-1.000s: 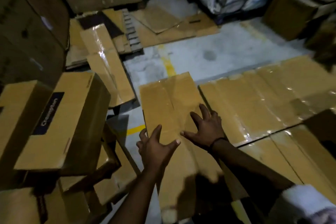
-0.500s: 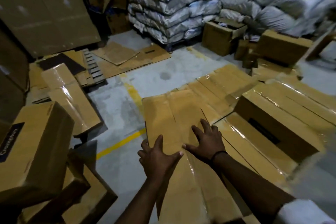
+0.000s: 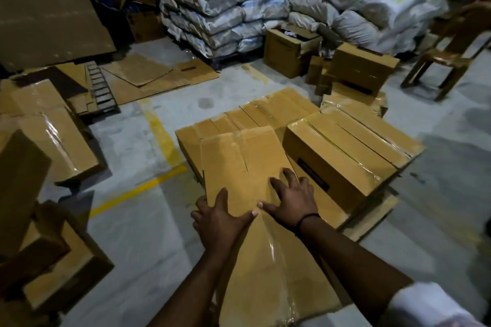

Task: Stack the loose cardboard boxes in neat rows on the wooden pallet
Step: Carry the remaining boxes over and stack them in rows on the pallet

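Observation:
A long taped cardboard box (image 3: pixel 239 159) lies in front of me on top of a row of stacked boxes (image 3: pixel 260 114). My left hand (image 3: pixel 219 216) rests on its near left edge, fingers curled over the side. Beside it, my right hand (image 3: pixel 291 198) lies flat on the box top with fingers spread. A second layer of boxes (image 3: pixel 353 146) sits just to the right. The pallet under the stack is hidden, apart from what may be its edge (image 3: pixel 372 216) at the lower right.
Loose boxes lie tumbled at the left (image 3: pixel 47 247), with a taped box (image 3: pixel 50 130) behind them. Flattened cardboard (image 3: pixel 148 74) and piled white sacks (image 3: pixel 239 2) fill the back. More boxes (image 3: pixel 361 69) and a wooden chair (image 3: pixel 451 48) stand at right. Yellow floor lines (image 3: pixel 159 130) cross the concrete.
My view has lifted and turned right, bringing the sacks and the chair into sight. Both hands stay on the long box, the left now curled over its edge.

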Motion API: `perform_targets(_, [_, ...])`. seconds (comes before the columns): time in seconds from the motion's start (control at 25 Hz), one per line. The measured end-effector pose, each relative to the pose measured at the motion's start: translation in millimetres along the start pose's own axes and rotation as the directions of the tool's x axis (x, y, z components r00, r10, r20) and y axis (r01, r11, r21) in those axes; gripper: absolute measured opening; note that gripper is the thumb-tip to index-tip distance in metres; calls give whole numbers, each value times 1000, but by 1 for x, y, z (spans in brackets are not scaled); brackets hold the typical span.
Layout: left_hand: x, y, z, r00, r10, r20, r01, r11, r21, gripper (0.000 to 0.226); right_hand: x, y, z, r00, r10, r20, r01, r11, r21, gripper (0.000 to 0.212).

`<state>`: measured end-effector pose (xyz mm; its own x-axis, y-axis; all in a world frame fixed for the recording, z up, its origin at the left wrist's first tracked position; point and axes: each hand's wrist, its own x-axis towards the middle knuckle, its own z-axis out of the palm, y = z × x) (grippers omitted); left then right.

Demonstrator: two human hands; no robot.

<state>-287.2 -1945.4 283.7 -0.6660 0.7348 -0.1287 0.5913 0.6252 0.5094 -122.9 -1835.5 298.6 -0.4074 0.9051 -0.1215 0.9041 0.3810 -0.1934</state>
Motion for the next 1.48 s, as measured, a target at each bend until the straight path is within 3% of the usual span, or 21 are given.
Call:
perform_targets(0.48, [45,90,96,988,-34,151,43,998,-53,106,91,119,6,994,-12,105,14,1000,-15,88])
perform_targets(0.72, [82,151,159,979,-127,158,130,991,-9,103,165,193,28,990,-60,131,61,998,-7,88])
perform_targets(0.96, [137,213,280,946,-314,79,321,942,-93,92,283,285,90,971,-173,164,170,985,31,82])
perform_targets(1.08, [162,216,349,931,-333,151,354,923,-147,94,332,332,121,959,-143,245,129,989,73,80])
perform_targets(1.24, [124,224,412,780,-523,344,584,806,-96,124,329,410,143,895,-79,439,115,992,-57,94])
perform_targets(1.4, [78,238,423,772,-525,360,603,783,-153,94,282,475,151,764,-216,608,319,945,-66,109])
perform_targets(1.48, [55,245,423,783,-496,375,575,806,-136,107,260,497,155,726,-304,617,457,884,-101,117])
